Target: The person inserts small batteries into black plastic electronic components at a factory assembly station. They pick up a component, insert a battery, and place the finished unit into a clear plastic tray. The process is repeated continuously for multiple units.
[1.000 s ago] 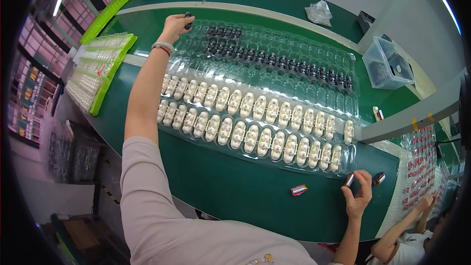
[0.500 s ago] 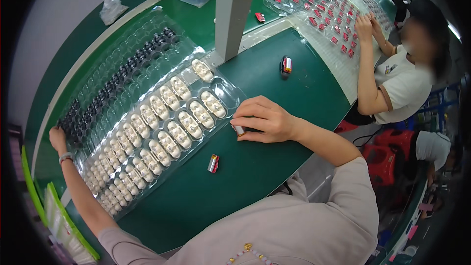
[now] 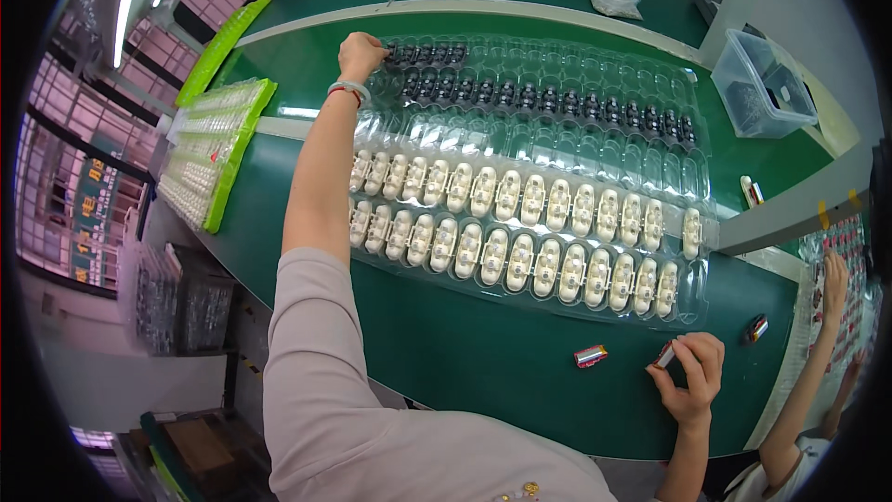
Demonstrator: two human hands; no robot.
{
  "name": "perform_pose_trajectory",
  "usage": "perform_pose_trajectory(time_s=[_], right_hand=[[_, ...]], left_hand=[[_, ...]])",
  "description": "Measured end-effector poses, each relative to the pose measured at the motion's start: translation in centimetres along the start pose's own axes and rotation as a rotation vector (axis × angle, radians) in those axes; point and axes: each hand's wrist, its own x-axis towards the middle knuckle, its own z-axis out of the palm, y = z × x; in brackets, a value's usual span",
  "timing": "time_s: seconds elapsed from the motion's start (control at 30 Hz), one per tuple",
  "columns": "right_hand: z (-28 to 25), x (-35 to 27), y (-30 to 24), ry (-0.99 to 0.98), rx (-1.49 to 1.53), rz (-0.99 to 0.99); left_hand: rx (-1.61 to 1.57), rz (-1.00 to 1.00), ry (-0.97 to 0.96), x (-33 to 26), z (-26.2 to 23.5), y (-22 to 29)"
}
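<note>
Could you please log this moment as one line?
left hand: at far row of black parts, grip unclear | right hand: pinching silver-and-red part | cream parts: in clear tray | loose piece: on green table

A small silver-and-red block is tilted in the right grip. Dark pieces sit in a short row within a clear pocketed tray, reaching the left grip.

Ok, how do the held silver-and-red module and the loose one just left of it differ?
The held module is pinched in the right hand, partly covered; the loose module lies fully visible on the green tabletop. The held module slants steeply in view; the loose module sits nearly sideways. Both show silver and red.
</note>
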Motion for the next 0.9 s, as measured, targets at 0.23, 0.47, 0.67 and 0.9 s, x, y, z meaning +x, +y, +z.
perform_pose_trajectory(time_s=[0.23, 0.47, 0.67, 0.9], right_hand=[[-0.1, -0.5, 0.6, -0.013, -0.006, 0.002], [-0.9, -2.2, -0.5, -0.221, 0.061, 0.096], [-2.2, -3.7, -1.3, -0.255, -0.01, 0.253], [-4.5, -4.5, 1.8, 0.206, -0.208, 0.345]], left_hand=[[0.051, 0.034, -0.132, 0.7, -0.7, -0.3], [-0.062, -0.015, -0.016, -0.4, -7.0, -0.1], [-0.252, 0.121, -0.073, -3.5, -9.8, 0.4], [-0.404, 0.436, -0.337, -19.0, -12.5, 7.5]])
